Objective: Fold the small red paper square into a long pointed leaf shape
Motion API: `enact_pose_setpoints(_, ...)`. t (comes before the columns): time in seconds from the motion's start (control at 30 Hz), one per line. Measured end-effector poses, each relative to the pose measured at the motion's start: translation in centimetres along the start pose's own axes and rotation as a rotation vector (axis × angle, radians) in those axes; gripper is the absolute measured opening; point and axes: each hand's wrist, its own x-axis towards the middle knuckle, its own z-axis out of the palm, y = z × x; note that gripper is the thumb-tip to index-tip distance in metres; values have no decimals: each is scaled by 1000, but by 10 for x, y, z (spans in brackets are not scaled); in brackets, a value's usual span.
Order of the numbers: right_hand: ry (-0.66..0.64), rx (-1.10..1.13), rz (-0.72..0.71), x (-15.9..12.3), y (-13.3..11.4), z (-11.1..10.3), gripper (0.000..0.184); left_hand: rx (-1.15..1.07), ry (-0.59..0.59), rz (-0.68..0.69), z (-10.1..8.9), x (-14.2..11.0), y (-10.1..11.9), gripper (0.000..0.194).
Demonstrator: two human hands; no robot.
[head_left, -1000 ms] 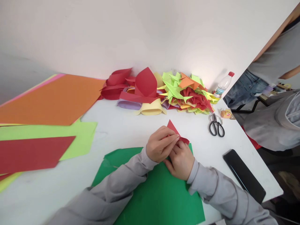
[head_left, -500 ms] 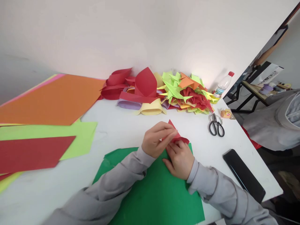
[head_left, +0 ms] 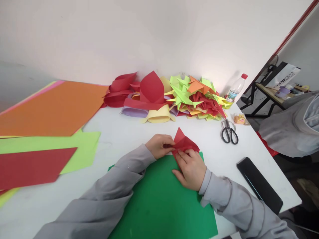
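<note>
A small folded piece of red paper [head_left: 185, 142] with a pointed tip lies at the far edge of a green sheet [head_left: 169, 202]. My left hand [head_left: 160, 146] is closed, pinching the paper's left edge between thumb and fingers. From the near side, my right hand [head_left: 191, 168] holds the same paper down with its fingertips, its thumb resting on the green sheet. My right fingers hide the lower part of the red paper.
Folded paper shapes [head_left: 196, 96] and rolled red pieces [head_left: 119, 89] are heaped along the wall. Scissors [head_left: 229, 132], a phone [head_left: 259, 184] and a bottle [head_left: 235, 89] are on the right. Large orange sheets [head_left: 52, 109] lie left. Another person's grey clothing [head_left: 286, 129] shows beyond the table.
My left hand has moved left and down off the top of the red paper to its left edge. More of the folded paper shows. My right hand has stayed nearly still.
</note>
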Motion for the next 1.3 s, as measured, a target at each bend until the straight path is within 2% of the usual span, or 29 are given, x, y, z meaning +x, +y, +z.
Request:
enact_pose_setpoints(0.43,37,4,47,0,-1,3,55,225,-88,-33,-4,0,7,14)
enact_pose_setpoints(0.53,37,0,47,0,-2,3,55,151,-121,-70,-8,-1,4,12)
enact_pose_setpoints(0.67,29,-8,45,0,-1,2,56,-35,-173,-125,-14,-5,0,28)
enact_pose_setpoints(0.77,27,-10,38,0,-1,2,57,-60,-164,-148,-16,-5,1,28)
enact_pose_setpoints(0.9,16,-8,32,0,-1,1,56,15,-120,-115,-13,-2,7,14)
enact_pose_setpoints(1.07,8,-1,38,1,-2,-1,57,75,-124,0,-11,0,9,15)
enact_pose_setpoints(1.3,64,-21,-13,-1,0,2,53,94,-183,-13,-14,1,12,13)
